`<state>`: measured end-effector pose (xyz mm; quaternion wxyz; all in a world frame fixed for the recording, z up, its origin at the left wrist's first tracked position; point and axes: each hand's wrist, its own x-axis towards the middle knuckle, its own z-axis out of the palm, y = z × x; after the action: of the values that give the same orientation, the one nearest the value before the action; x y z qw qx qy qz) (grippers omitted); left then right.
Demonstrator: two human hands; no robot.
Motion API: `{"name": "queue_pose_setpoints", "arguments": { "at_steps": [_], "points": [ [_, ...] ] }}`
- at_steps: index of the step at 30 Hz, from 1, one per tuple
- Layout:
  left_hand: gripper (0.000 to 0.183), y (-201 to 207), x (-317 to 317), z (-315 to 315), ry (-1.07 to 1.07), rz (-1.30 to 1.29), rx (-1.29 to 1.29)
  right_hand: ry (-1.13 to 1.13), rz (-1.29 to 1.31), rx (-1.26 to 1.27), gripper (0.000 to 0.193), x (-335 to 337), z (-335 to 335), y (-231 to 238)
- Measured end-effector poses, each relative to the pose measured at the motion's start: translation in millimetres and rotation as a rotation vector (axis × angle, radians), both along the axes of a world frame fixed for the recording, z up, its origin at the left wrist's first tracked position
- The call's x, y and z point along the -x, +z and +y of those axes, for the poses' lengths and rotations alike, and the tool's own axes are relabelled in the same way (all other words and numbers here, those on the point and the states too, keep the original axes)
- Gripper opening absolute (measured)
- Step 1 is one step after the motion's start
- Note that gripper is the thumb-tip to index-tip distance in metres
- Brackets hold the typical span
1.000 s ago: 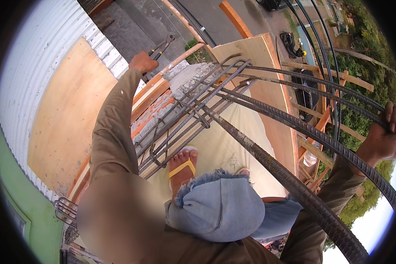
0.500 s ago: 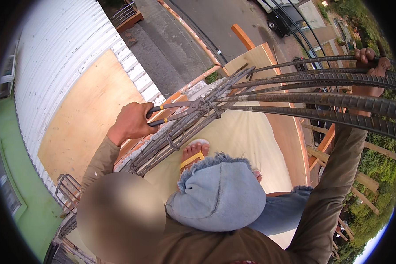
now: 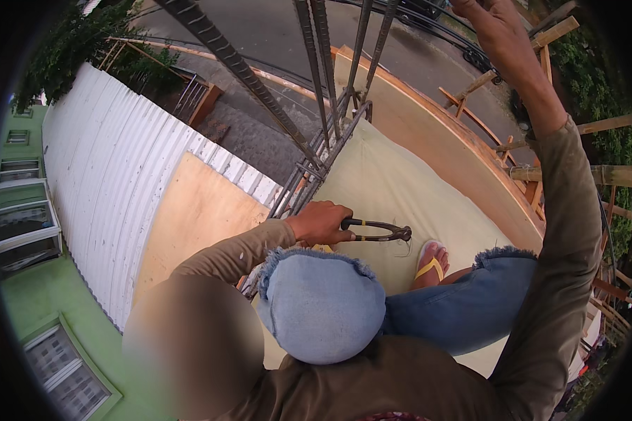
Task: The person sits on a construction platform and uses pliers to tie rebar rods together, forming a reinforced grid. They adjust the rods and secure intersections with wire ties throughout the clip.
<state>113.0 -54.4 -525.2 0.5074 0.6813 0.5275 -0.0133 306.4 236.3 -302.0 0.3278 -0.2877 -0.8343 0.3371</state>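
Note:
My left hand (image 3: 323, 222) is closed round the dark handles of a pair of tying pincers (image 3: 400, 234), which lie level above a pale sheet-covered surface (image 3: 393, 175). Thin wire shows near the jaws. Just beyond that hand runs a cage of steel rebar (image 3: 344, 142) with cross ties. Long ribbed rebars (image 3: 240, 72) rise from its far end toward the upper edge. Raised at the upper right, my right hand (image 3: 497, 38) has its thumb and a finger apart, with the fingertips partly cut off. No bar is visible in it.
Plywood boards (image 3: 428, 116) edge the far right side, with timber poles (image 3: 572, 175) outside them. A white corrugated roof (image 3: 119, 182) carries a plywood sheet (image 3: 196, 210) on the left. A road (image 3: 414, 52) lies far below. My sandalled foot (image 3: 430, 265) rests on the pale surface.
My left hand has drawn the pincers off the rebar tie and toward me, to the right. The long bars have swung from the right to upright. My right hand has let go of them.

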Motion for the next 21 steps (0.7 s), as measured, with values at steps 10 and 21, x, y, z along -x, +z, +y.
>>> {"name": "queue_pose_setpoints", "arguments": {
  "at_steps": [10, 21],
  "points": [
    [0.049, -29.4, -42.8, 15.2, 0.06, 0.022, 0.354, 0.12, -0.981, 0.74, 0.042, -244.3, -122.8, -180.9],
    [0.024, -61.2, -71.9, 24.0, 0.507, -0.379, 0.693, 0.452, -0.228, 1.316, 0.079, -155.7, -214.4, -304.3]
  ]
}}
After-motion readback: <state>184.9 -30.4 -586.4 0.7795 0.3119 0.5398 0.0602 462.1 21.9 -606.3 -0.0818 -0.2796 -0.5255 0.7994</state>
